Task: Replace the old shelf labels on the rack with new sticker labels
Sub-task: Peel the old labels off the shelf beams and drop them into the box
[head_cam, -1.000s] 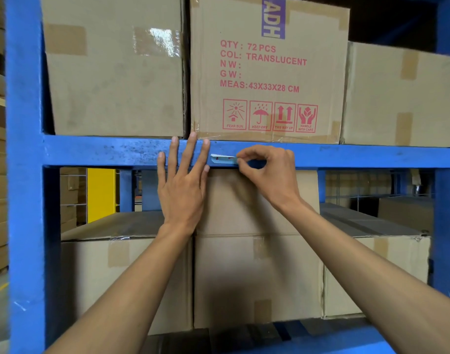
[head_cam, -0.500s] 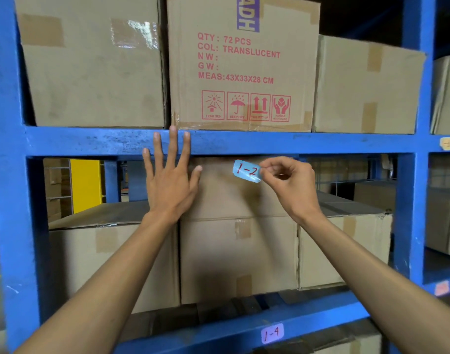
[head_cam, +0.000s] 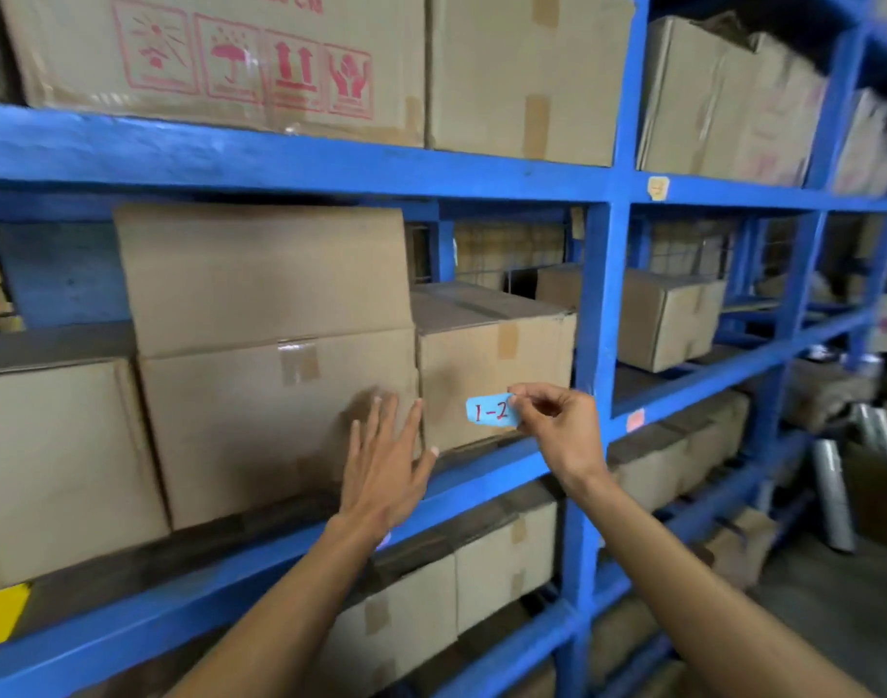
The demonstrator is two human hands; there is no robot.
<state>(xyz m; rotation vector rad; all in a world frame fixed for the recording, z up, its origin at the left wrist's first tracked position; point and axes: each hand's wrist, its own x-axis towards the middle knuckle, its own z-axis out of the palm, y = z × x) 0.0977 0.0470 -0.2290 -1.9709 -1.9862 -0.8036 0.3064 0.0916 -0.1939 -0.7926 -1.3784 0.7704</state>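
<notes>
Your right hand (head_cam: 557, 435) pinches the light-blue label (head_cam: 491, 410), hand-marked "1-2" in red, off the blue rack (head_cam: 595, 304) before a cardboard box (head_cam: 487, 365). Your left hand (head_cam: 383, 466) is released, fingers straight.

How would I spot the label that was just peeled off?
Start at the blue rack full of cardboard boxes, then find the right hand raised before the middle shelf. It pinches a small light-blue label, handwritten 1-2 in red, unlike the labels stuck on the beams.
</notes>
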